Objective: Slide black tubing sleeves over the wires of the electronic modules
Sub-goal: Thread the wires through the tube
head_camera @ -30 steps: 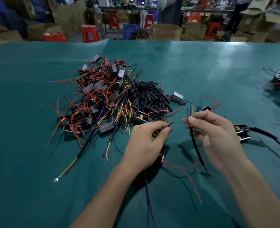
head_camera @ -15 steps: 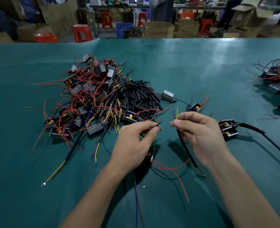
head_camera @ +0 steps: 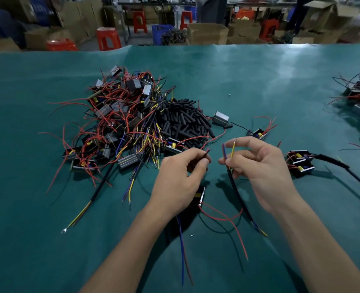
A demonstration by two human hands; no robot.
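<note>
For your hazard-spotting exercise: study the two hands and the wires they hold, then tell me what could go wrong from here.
1. The right hand pinches a black sleeve whose blue and yellow wire ends splay apart, so joining them may go awry.
2. The left hand pinches only thin wire tips; they might slip.
3. The module under that hand trails a red wire crossing the sleeve, which could snag.

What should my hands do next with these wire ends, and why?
Probably bring the left hand's pinched wire tip across to the blue and yellow wire ends that the right hand pinches above the black sleeve; the tips sit close but apart.
</note>
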